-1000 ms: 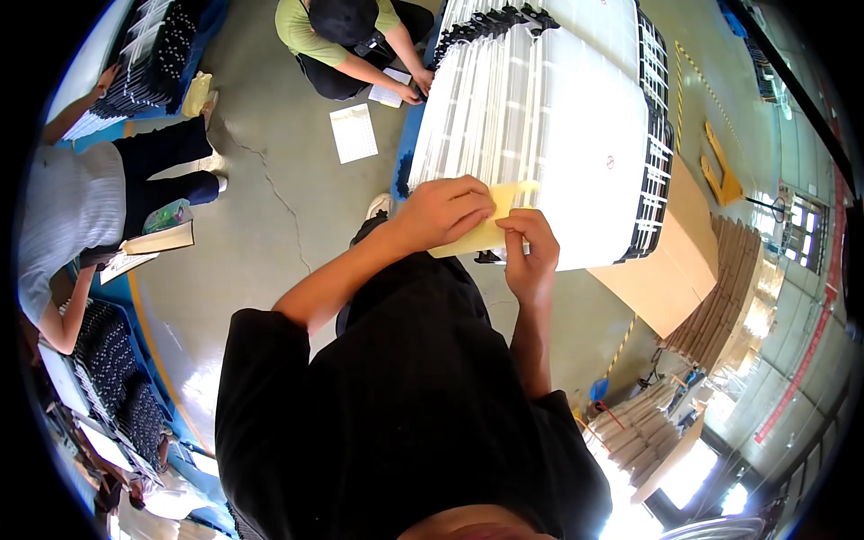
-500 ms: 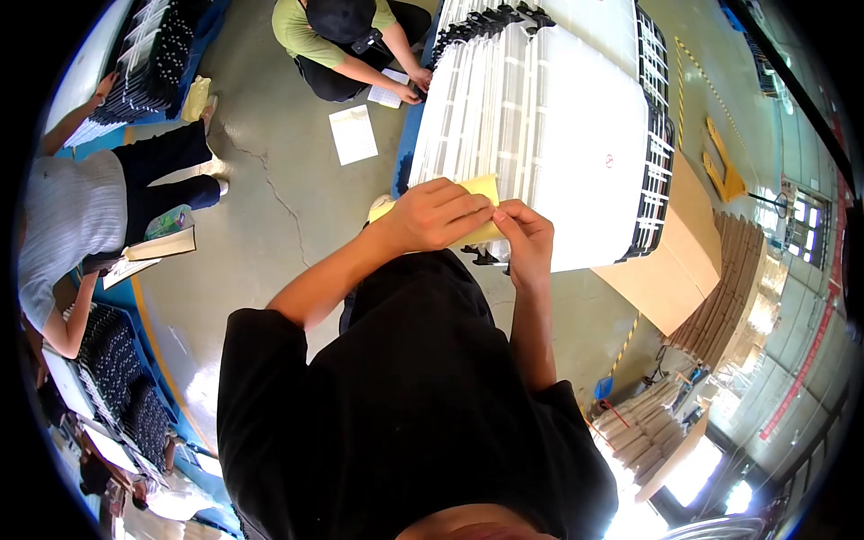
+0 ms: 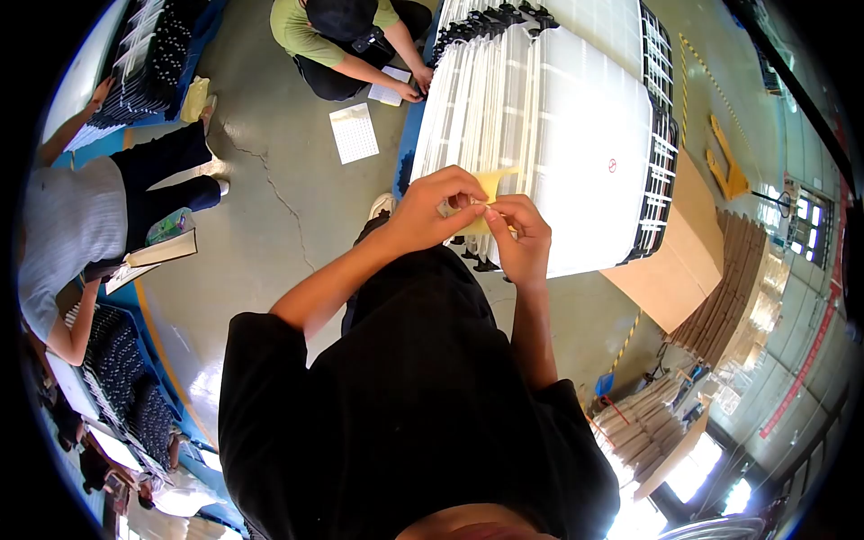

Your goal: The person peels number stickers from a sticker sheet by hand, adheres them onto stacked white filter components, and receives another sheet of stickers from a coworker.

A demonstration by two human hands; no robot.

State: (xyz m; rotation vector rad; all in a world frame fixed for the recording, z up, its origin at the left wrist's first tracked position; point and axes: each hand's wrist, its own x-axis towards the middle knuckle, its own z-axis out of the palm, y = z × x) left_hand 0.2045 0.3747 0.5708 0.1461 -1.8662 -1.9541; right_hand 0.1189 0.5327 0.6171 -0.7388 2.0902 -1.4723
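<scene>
A thin yellow sheet [image 3: 490, 183] is between my hands, bent and partly covered by my fingers. My left hand [image 3: 434, 209] grips it from the left, thumb and fingers pinched together. From the right, my right hand [image 3: 522, 236] pinches at the same spot, its fingertips right against those of my left. Whatever small piece is between the fingertips is too small to name. Just beyond my hands stands a row of upright white translucent panels [image 3: 585, 135] with black clips [image 3: 499, 20] along the far end.
A person in a green shirt [image 3: 310, 45] crouches at the row's left side, near a printed sheet [image 3: 354, 133] on the floor. At left, another person [image 3: 76, 207] holds an open box [image 3: 162, 250]. Cardboard [image 3: 675, 243] leans at right, by a yellow pallet jack [image 3: 724, 162].
My fingers have shifted on the yellow sheet: the left hand's fingers have curled and its thumb shows now. The sheet has bent, with one corner sticking out to the right.
</scene>
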